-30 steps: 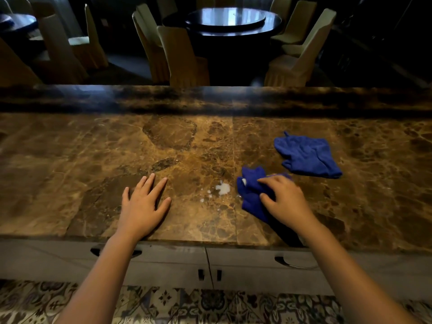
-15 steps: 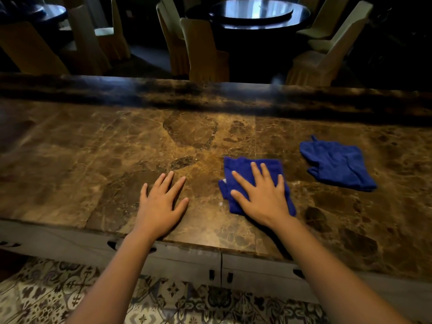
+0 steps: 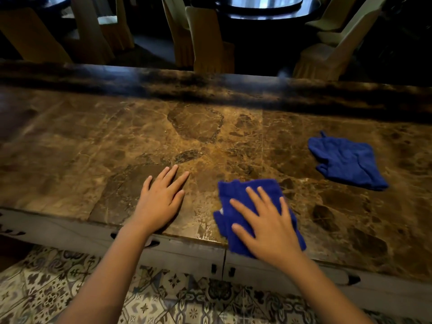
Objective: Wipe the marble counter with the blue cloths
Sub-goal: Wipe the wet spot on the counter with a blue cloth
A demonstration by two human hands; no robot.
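Dragged back from mid-counter, the blue cloth [image 3: 236,206] now sits at the near edge of the marble counter [image 3: 117,141], its lower corner hanging just over the lip, and the white spill that lay between the hands a second ago is gone from view. Only a faint pale smear [image 3: 205,220] shows at the edge just left of the cloth. The right hand [image 3: 268,228] presses flat on the cloth with fingers spread wide, gripping nothing. The left hand [image 3: 161,202] lies open and bare on the stone, left of the cloth. A second blue cloth [image 3: 346,162] rests untouched, well apart to the right of the first and farther back. To wipe well, I would keep the palm flat, push back over the smear in overlapping passes, and avoid sweeping residue off the lip
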